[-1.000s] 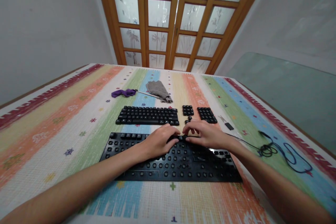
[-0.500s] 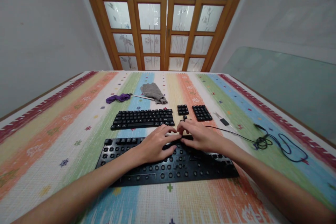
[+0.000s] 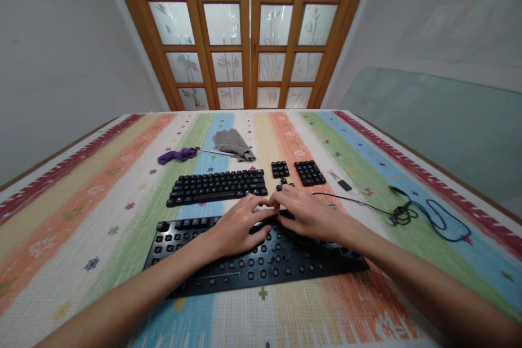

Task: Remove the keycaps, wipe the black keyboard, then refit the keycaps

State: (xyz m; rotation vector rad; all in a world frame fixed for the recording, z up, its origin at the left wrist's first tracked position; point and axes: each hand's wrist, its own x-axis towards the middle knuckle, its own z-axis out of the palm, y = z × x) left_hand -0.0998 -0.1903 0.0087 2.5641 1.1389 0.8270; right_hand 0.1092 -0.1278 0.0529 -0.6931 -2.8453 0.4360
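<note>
A black keyboard base [image 3: 261, 277] lies in front of me, most of its key posts bare, with a few keycaps [image 3: 190, 223] still on its upper left row. My left hand [image 3: 240, 225] rests over its upper middle, fingers bent and the index fingertip meeting my right fingers. From the other side, my right hand [image 3: 304, 212] curls in a pinch at the keyboard's top edge. Whatever sits between the fingertips is hidden. Just beyond the right hand are a few loose keycaps [image 3: 284, 181].
Behind the base, removed keycaps stand in a large block [image 3: 216, 187] and two smaller blocks [image 3: 279, 169] [image 3: 310, 173]. A grey cloth [image 3: 234, 144], a purple cloth [image 3: 177, 156], a small black piece [image 3: 345, 185] and a coiled cable [image 3: 403, 212] lie on the striped tablecloth [image 3: 122, 261].
The whole view has shifted slightly, so things appear a little further left. Both hands stay together at the keyboard's top edge, with barely any finger movement.
</note>
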